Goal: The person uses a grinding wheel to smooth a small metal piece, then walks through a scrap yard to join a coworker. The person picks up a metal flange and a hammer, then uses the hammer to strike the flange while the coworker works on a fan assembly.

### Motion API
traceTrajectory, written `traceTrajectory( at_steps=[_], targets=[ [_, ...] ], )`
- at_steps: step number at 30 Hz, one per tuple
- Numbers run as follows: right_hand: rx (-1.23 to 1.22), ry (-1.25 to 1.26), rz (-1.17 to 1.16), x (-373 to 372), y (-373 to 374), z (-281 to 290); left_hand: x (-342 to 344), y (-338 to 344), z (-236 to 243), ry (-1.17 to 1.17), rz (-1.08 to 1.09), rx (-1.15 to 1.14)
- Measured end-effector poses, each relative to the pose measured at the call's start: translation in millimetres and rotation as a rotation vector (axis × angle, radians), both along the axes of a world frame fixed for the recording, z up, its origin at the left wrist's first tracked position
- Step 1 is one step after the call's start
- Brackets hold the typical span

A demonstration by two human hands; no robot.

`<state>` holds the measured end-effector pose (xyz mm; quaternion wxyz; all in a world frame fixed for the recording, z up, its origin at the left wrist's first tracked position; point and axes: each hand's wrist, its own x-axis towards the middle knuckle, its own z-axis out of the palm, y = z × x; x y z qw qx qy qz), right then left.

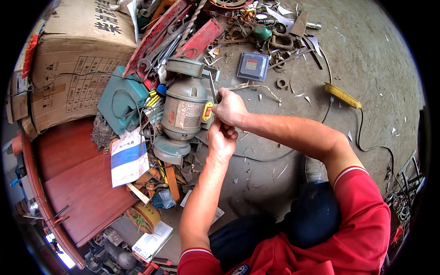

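Note:
A grey-green bench grinder [184, 107] stands on the floor in front of me, with a red and yellow switch [207, 111] on its side. My right hand [230, 108] is closed round a thin, dark, flat metal strip [212, 87]. The strip's far end points up beside the grinder's far wheel guard [185, 67]; whether it touches the wheel I cannot tell. Just below, my left hand [222, 138] is turned palm up with its fingers curled, close against the right hand. What lies inside those fingers is hidden.
A blue-grey square box [253, 67] lies beyond my hands. Wrenches [158, 54] and red metal trays [200, 39] crowd the far left, near a large cardboard box [78, 68]. A teal case [120, 101] leans left of the grinder. A yellow power strip [343, 96] trails its cable on the right.

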<state>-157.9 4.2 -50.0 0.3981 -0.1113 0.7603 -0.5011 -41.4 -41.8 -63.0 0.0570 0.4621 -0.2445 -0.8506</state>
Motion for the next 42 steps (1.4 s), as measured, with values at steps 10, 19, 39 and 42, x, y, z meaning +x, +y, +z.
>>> traceTrajectory(
  at_steps=[10,19,39,42],
  targets=[
    [0.001,0.010,0.033,8,8,-8,10,12,1,-0.058,-0.024,-0.037],
    [-0.428,-0.451,-0.160,10,32,-32,22,9,-8,-0.117,-0.251,-0.742],
    [-0.074,0.114,-0.244,-38,-38,-45,-59,-42,-51,0.086,0.088,-0.072],
    [-0.033,0.130,-0.223,-42,-42,-44,-65,-39,-48,0.057,0.143,-0.027]
  ],
)
